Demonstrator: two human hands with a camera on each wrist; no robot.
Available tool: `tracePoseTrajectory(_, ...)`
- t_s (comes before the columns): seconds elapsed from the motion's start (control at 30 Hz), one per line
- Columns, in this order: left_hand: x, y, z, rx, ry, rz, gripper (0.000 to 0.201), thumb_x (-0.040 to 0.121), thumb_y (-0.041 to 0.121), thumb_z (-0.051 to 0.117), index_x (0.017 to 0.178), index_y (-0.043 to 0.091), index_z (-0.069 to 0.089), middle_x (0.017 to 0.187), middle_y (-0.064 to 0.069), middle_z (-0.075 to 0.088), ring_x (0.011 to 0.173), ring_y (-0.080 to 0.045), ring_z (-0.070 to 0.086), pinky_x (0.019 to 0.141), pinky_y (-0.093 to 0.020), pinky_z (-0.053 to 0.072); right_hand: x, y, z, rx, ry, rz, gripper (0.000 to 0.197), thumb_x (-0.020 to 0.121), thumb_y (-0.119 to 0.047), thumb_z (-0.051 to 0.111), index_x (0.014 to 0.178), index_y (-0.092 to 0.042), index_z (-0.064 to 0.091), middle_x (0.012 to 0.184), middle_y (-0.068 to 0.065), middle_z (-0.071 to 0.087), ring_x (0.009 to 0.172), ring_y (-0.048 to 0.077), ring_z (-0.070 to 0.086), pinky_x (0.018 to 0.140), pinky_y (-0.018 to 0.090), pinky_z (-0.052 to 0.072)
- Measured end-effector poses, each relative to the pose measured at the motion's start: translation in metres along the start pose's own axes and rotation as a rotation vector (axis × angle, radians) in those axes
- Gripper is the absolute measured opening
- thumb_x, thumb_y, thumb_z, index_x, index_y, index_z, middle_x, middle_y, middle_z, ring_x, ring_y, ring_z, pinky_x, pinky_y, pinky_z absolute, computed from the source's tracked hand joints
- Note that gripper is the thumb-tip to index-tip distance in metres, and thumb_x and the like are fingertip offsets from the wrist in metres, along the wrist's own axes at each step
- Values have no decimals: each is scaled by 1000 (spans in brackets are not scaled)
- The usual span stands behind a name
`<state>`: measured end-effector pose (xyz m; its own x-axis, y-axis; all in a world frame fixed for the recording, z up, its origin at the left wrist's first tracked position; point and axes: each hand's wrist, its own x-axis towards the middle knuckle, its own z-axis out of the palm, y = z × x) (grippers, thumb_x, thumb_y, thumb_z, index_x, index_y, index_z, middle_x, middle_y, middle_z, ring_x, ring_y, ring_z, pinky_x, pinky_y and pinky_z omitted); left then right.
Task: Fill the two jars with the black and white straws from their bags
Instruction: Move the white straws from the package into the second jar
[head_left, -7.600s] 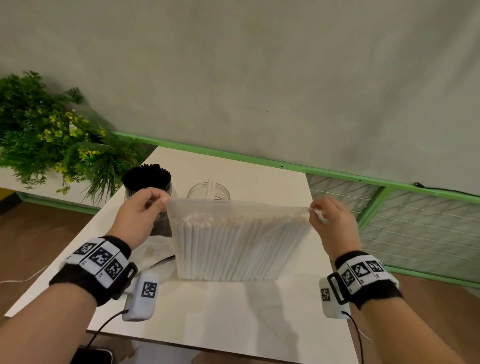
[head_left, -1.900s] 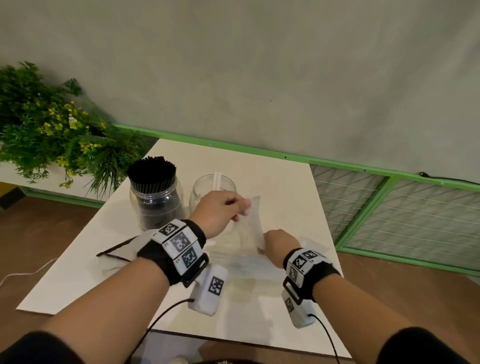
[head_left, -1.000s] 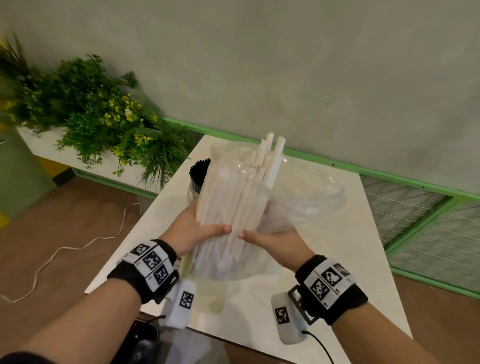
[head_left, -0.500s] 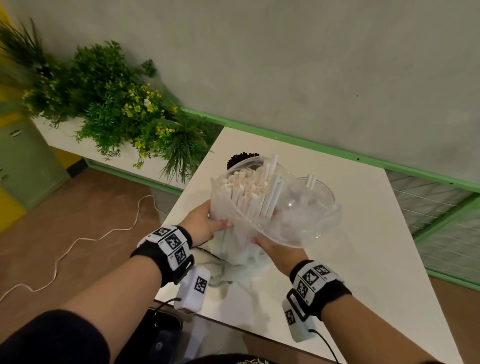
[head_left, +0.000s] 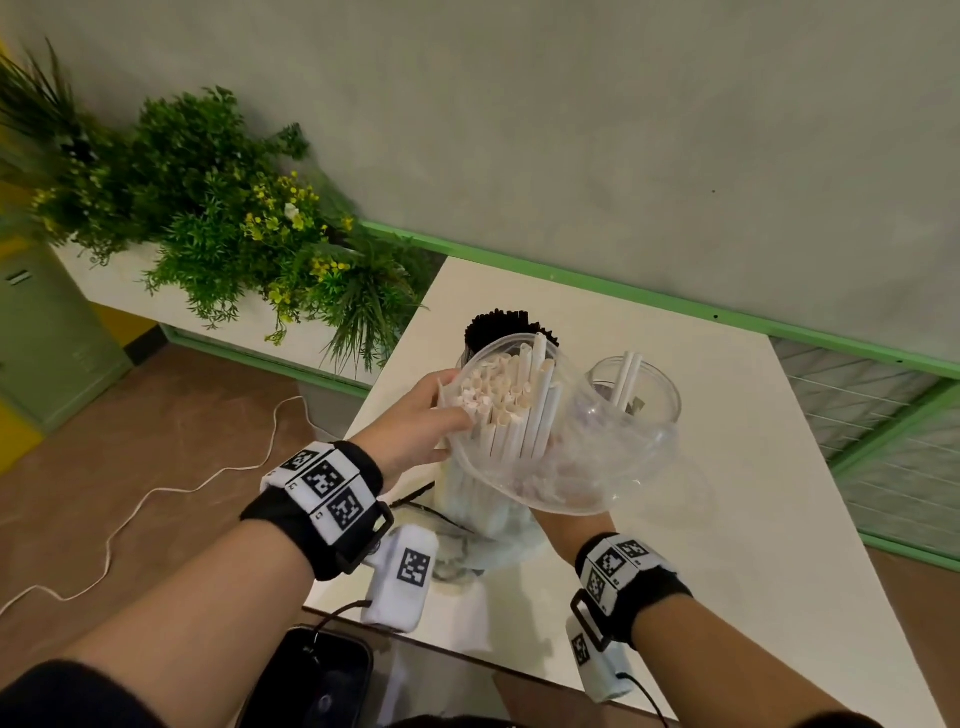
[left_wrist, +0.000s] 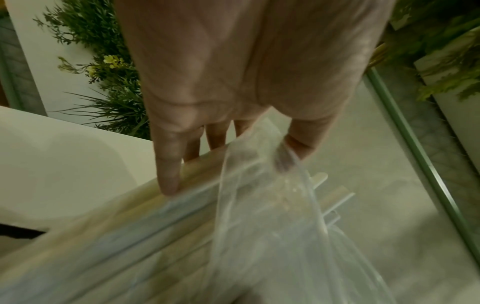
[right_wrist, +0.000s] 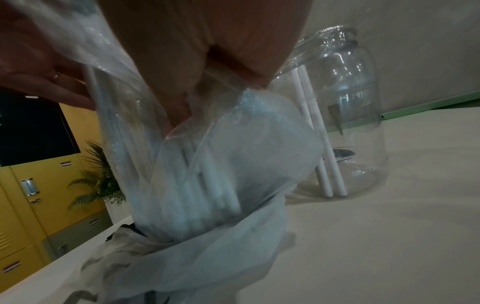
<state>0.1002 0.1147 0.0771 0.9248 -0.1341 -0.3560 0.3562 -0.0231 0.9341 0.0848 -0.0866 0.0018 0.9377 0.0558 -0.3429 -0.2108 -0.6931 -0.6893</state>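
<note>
Office-like room — lockers (head_left: 47, 332), planter (head_left: 218, 208)

the bag (head_left: 597, 467) is thin clear plastic film, glossy and crinkled, gathered in soft folds where it meets the counter (head_left: 727, 519), whose top is smooth, matt and off-white. the white straws (head_left: 511, 410) inside look like matt paper tubes. the jar (right_wrist: 350, 115) near the counter's far edge is clear and glossy, with bright highlights. the black straws (head_left: 498, 325) look matt. the wrist bands (head_left: 332, 499) are black cloth.

Head view evenly lit, soft shadows, edges bowed; both wrist views dim, motion-blurred.
</note>
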Motion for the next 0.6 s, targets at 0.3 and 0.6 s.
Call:
tracePoseTrajectory(0.3, 6, -14, -10, -154, 144, -34, 26, 93, 5, 42, 107, 13, 63, 116, -15, 61, 106, -24, 57, 79, -43, 56, -2, 2, -3, -2, 28, -41, 26, 90, -42, 63, 70, -38, 46, 90, -3, 61, 85, 12, 56, 69, 18, 42)
tracePoseTrajectory(0.6, 13, -20, -10, -212, 181, -113, 33, 100, 27, 43, 73, 10, 49, 79, -6, 56, 81, -21, 58, 72, -45, 57, 7, 6, 3, 79, 38, -85, 28, 89, -32, 66, 80, -5, 65, 75, 5, 62, 72, 21, 60, 70, 32, 50)
